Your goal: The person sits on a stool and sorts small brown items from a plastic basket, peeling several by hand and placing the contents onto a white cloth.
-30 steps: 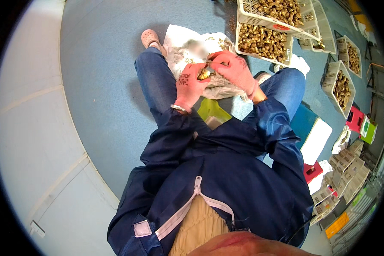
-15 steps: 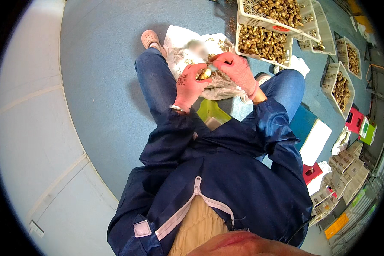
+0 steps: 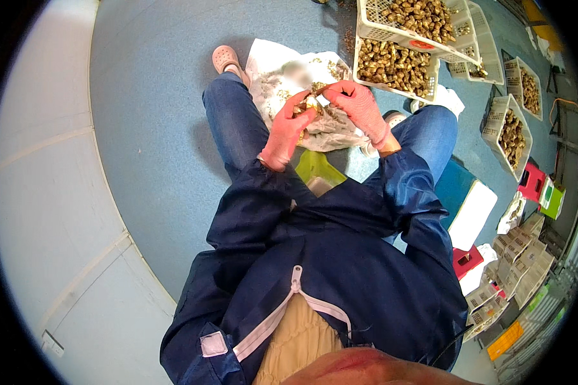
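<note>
My left hand, in a pink glove, is closed round a small golden-brown bulb, whose upper part shows pale and yellowish between the fingers. Just right of it, my right hand, also gloved in pink, is pinched by the bulb's top. A small pale flat piece shows at its fingertips; what it is I cannot make out. Below both hands a whitish cloth or sack lies on the floor between my legs, strewn with brown scraps. A lime-green container sits close to my lap, under my wrists.
White perforated crates of brown bulbs stand at the upper right, partly stacked. Another crate of bulbs is farther right. A blue box with a white lid is beside my right leg. A pale wall runs along the left.
My left hand has tilted, with its fingers now higher and nearer the right hand, and the bulb is more covered. The right hand has shifted only slightly.
</note>
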A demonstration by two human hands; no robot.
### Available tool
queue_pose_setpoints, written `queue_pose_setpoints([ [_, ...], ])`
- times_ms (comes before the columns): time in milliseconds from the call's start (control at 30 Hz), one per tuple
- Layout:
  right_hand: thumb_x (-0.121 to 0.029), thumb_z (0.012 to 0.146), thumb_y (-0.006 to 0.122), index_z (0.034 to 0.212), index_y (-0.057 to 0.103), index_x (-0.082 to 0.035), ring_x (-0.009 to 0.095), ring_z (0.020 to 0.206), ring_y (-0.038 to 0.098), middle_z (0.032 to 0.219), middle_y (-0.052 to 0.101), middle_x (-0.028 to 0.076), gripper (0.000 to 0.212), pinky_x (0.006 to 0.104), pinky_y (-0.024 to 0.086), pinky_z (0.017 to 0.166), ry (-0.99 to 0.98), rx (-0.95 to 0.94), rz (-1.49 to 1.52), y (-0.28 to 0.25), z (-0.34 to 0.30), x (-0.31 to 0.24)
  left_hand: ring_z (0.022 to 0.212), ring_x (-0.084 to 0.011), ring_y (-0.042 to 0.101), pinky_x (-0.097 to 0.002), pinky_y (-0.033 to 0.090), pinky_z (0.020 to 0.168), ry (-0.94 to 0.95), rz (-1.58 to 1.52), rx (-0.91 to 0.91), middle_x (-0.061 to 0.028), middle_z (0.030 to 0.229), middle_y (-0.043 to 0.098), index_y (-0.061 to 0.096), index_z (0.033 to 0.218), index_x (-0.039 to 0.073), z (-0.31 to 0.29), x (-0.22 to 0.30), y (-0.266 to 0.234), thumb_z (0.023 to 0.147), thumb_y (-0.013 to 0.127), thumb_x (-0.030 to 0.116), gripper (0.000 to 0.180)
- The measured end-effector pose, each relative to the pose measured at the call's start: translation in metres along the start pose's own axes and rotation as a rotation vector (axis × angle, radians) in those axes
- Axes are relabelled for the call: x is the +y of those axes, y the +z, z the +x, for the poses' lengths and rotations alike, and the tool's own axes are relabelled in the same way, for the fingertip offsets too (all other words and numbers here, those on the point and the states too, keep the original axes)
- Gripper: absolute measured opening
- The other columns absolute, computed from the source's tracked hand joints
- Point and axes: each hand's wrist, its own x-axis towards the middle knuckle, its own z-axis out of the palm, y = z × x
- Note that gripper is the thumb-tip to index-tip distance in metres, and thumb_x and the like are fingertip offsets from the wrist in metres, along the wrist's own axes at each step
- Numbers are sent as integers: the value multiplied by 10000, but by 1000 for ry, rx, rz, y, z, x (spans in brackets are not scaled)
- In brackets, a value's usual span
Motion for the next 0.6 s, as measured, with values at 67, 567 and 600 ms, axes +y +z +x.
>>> queue_pose_setpoints([
  [67, -180, 884, 658, 937, 690, -7, 76, 758, 582, 841, 677, 7, 183, 242, 471, 706, 57, -15, -57, -4, -1, -6, 844, -84, 589, -196, 410, 602, -5, 30, 4, -2, 1038, 605, 493, 1357, 62, -1, -2, -2, 906, 627, 166, 482],
  [567, -140, 842, 629, 903, 683, -22, 212, 995, 604, 1078, 644, 97, 144, 306, 475, 851, -269, -147, -264, -4, 4, 8, 807, -78, 567, -213, 463, 693, 59, 190, -24, -15, 968, 622, 561, 1219, -23, 5, -14, -14, 804, 701, 30, 441],
  [600, -140, 840, 625, 899, 682, -23, 215, 997, 602, 1082, 642, 96, 143, 308, 476, 849, -281, -113, -321, -3, 5, 5, 834, -81, 576, -212, 467, 721, 50, 217, -28, -14, 990, 625, 559, 1222, -26, 4, -11, -12, 810, 695, 23, 437],
])
